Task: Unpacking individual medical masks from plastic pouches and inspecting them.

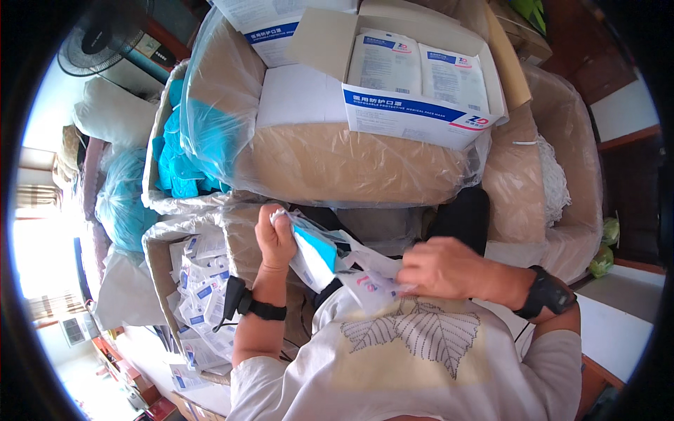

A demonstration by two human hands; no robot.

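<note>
My left hand is closed around the end of a bunch of thin white and clear plastic packets. A bright blue face mask shows among them, tilted down to the right. Over my lap, my right hand has its fingers curled at the other end, on a clear printed plastic wrapper. Motion blurs these fingers, and their exact grip is partly hidden.
Ahead stands an open white and blue mask box with packed packets, on a plastic-lined carton. At left are a bin of blue masks and a carton of loose packets. White cords fill a lined carton at right.
</note>
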